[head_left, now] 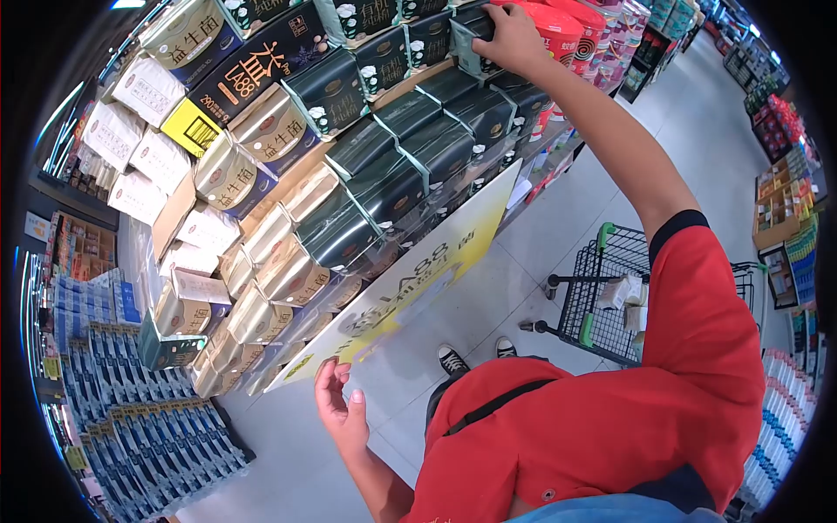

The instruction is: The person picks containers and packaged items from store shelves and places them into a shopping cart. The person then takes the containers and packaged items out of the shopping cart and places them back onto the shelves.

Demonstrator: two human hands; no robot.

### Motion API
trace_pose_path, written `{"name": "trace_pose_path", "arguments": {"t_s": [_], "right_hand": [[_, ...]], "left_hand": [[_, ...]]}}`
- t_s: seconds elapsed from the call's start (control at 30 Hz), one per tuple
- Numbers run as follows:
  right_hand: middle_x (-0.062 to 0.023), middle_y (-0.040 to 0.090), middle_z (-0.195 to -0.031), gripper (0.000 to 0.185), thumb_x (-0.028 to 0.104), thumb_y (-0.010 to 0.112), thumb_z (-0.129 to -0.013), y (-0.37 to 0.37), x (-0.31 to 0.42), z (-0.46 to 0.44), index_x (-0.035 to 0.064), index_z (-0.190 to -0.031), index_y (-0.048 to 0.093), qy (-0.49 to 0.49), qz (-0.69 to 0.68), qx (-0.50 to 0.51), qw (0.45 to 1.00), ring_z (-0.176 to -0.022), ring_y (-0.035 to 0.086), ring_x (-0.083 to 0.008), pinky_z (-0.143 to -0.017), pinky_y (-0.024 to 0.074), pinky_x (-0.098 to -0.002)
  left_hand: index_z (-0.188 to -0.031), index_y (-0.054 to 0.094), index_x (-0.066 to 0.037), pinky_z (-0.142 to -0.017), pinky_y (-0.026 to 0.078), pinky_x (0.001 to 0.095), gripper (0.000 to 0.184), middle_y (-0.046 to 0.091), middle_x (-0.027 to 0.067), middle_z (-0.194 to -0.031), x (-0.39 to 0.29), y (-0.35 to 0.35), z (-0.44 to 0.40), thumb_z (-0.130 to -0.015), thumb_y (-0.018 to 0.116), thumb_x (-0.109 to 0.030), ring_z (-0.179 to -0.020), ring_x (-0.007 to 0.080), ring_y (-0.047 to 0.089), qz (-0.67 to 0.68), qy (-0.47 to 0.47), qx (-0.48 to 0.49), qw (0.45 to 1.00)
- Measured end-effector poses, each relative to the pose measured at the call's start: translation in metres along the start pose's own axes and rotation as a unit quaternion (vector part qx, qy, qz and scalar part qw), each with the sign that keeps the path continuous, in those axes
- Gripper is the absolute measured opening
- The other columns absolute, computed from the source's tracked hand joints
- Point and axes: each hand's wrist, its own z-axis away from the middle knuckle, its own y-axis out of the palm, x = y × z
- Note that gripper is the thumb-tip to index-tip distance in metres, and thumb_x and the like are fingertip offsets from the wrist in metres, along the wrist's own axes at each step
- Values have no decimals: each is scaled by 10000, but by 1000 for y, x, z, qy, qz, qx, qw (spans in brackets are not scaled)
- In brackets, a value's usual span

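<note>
My right hand [516,39] reaches to the top of the display. Its thumb and fingers are closed around the upper part of a dark green wrapped pack [471,54] at the end of a row. Below it lie several more dark green packs [397,187] in rows. My left hand [343,405] hangs near the lower end of a white and yellow sign board [418,288]. Its fingers are loosely curled with the thumb apart, and nothing shows in it. What the packs contain cannot be seen.
Beige packs [292,270] and a black box [261,70] fill the display's left side. Red tubs [558,35] stand beyond my right hand. A black and green shopping cart [602,296] holding white packs is at my right. Blue-white stacks [157,444] stand at the lower left.
</note>
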Motion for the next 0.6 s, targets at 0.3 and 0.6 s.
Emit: {"name": "trace_pose_path", "arguments": {"t_s": [0.3,0.6], "right_hand": [[-189,444,-1339,524,248,652,-792,1,-5,10,88,-1276,528,-42,118,-45,991,-1228,461,-364,-973,448,-464],[-187,536,-1305,510,305,646,-860,29,-34,8,99,-1311,524,-249,58,-185,949,-1159,537,-372,-965,449,-429]], "left_hand": [[-1327,468,3,-970,390,350,586,469,131,-1363,-5,-14,19,-844,685,-248,-1137,215,526,-31,2,-30,999],[-1223,588,-21,-987,410,377,481,555,142,-1288,-81,-60,-14,-758,700,-74,-1184,269,531,-279,103,-44,954]]}}
